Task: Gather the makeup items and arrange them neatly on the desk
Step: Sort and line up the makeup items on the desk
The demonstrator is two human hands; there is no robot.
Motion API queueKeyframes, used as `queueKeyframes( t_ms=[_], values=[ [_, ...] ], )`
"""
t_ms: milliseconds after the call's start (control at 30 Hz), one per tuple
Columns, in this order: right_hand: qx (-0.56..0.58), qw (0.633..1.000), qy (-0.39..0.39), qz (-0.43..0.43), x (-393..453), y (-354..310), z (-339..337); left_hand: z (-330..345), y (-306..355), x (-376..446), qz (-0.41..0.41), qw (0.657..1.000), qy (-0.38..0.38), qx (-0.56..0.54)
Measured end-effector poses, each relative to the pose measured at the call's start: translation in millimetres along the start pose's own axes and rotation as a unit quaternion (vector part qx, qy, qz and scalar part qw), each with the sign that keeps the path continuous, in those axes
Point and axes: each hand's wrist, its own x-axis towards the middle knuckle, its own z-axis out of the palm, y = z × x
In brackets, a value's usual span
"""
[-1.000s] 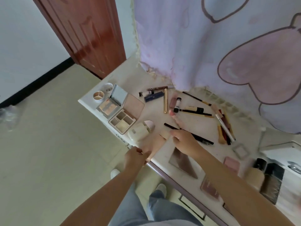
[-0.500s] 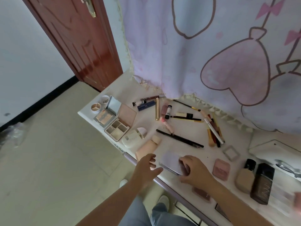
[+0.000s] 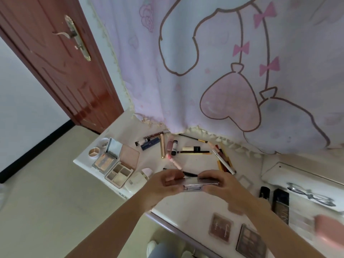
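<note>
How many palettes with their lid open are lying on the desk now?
2, both at the desk's left end: the mirrored palette nearest the corner, and the pink-lidded eyeshadow palette beside it. The case in both hands is too blurred to judge.

Open palettes left on desk; bottles right

Both hands, left and right, meet with fingers curled in a grip.
</note>
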Motion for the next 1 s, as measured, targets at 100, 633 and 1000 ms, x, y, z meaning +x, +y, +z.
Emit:
queueKeyframes(
  t_ms=[100, 633, 1000],
  values=[
    [-0.088, 0.996, -0.004, -0.026, -2.0, -12.3, -9.3, 4.3, 13.0, 7.8, 0.021, 0.999, 0.037, -0.003],
    [-0.2, 0.977, 0.022, -0.065, -1.5, -12.6, -9.8, 9.3, 0.1, 21.5, 0.051, 0.997, 0.053, 0.022],
    [-0.158, 0.987, -0.015, -0.024, 4.5, -3.2, 12.5, -8.1, -23.0, 22.3, 0.027, 0.997, 0.041, 0.053]
  ],
)
